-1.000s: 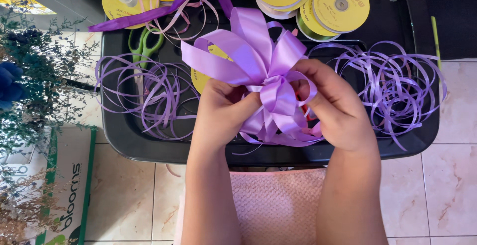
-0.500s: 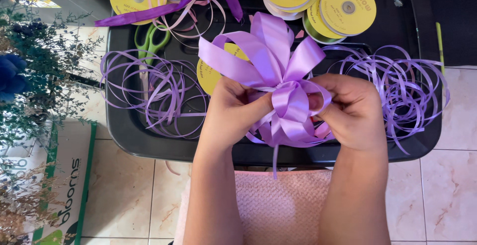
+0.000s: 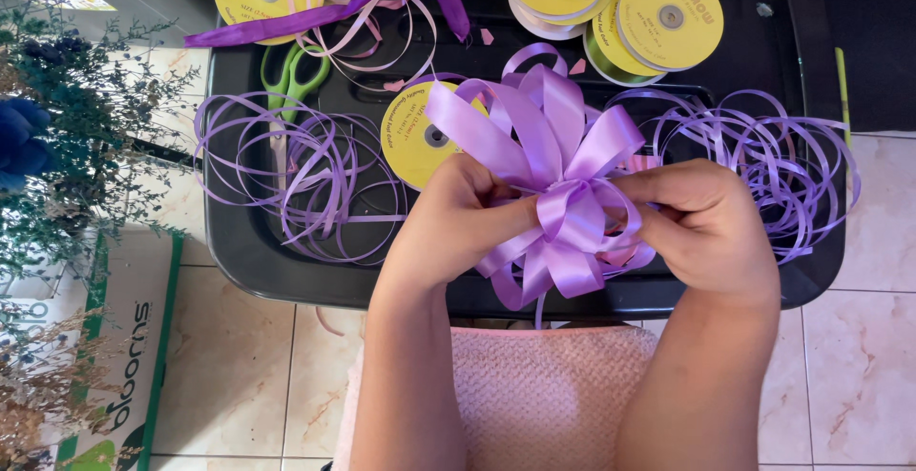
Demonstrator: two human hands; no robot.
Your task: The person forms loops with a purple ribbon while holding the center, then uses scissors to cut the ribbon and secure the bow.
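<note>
Black and glossy, a low table point(image 3: 267, 261) fills the upper half of the view, standing on pale floor tiles point(image 3: 859, 366) with a pink knitted cloth point(image 3: 544, 395) over the person's lap just below its near edge. Yellow spools point(image 3: 668, 18) of ribbon crowd the far side, another yellow spool point(image 3: 420, 137) lies near the middle, green-handled scissors point(image 3: 291, 65) sit to the far left, and loose coils of thin lilac ribbon point(image 3: 296, 175) spread on both sides.

Above the table's near edge, the lilac bow point(image 3: 563, 175) is held between both hands. Its loops fan up and away from the person, while shorter loops and a thin tail hang down toward the lap, so its long axis runs roughly near to far. The left hand point(image 3: 458, 223) pinches the bow's middle with closed fingers; the right hand point(image 3: 706, 223) grips it from the other side, fingers curled around the centre loop.

Dried blue flowers point(image 3: 57, 146) and a cardboard box point(image 3: 124, 356) crowd the left; the floor to the right lies open.
</note>
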